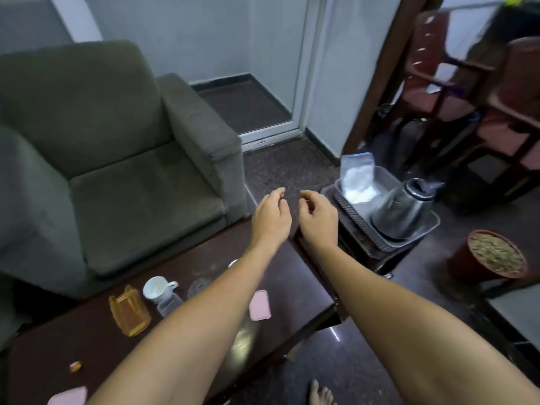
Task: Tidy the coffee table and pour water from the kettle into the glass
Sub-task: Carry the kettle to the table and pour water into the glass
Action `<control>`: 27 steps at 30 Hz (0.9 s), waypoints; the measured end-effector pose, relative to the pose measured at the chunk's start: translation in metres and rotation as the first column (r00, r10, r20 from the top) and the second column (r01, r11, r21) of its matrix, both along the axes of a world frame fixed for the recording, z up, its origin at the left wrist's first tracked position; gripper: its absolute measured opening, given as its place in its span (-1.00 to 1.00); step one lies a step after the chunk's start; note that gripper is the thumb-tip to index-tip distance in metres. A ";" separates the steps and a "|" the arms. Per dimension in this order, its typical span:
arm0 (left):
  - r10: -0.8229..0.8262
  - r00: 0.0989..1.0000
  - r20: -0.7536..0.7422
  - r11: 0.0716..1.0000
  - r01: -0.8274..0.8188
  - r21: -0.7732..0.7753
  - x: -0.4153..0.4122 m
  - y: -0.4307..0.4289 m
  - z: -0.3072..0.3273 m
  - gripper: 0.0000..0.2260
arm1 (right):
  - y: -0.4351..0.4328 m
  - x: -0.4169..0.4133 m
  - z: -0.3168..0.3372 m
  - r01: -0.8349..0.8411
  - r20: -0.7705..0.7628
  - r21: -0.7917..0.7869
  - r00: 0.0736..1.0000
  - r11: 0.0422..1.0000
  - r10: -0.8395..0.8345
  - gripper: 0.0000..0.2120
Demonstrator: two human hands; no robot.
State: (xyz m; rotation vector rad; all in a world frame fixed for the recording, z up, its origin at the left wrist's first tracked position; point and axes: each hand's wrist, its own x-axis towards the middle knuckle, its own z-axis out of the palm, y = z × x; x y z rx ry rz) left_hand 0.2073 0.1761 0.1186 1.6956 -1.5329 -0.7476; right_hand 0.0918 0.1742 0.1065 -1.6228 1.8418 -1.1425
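Over the far end of the coffee table (102, 340), the left hand (271, 219) and right hand (317, 220) are hovering side by side, fingers loosely curled, gripping nothing. Beyond the table's far right corner the kettle (400, 211) is sitting in a grey tray (420, 238). On the table, by the left forearm, the glass (198, 286) is standing beside a white cup (156, 289).

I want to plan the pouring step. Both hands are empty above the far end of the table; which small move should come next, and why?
Probably the right hand should reach right to the kettle. It stands in a grey tray beside the coffee table, close to that hand, and neither the right nor the left hand holds anything.
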 end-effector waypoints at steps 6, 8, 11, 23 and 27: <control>-0.101 0.995 -0.027 0.994 0.100 -0.039 -0.086 -0.032 0.042 -0.64 | -0.030 -0.088 0.040 0.135 -0.015 -0.026 0.991 0.991 -0.135 -0.73; -0.131 0.991 -0.041 0.991 0.129 -0.036 -0.116 -0.041 0.050 -0.64 | -0.040 -0.116 0.047 0.173 0.014 -0.034 0.985 0.984 -0.172 -0.75; -0.179 0.982 -0.058 0.984 0.179 -0.019 -0.160 -0.055 0.051 -0.65 | -0.052 -0.158 0.053 0.240 0.045 -0.047 0.970 0.970 -0.238 -0.76; -0.221 0.957 -0.186 0.963 0.244 0.111 -0.308 -0.080 -0.012 -0.69 | -0.077 -0.320 0.006 0.404 -0.098 0.059 0.912 0.913 -0.398 -0.72; -0.177 0.959 -0.224 0.954 0.223 0.201 -0.342 -0.081 -0.043 -0.65 | -0.086 -0.351 -0.017 0.418 -0.133 0.096 0.905 0.903 -0.405 -0.73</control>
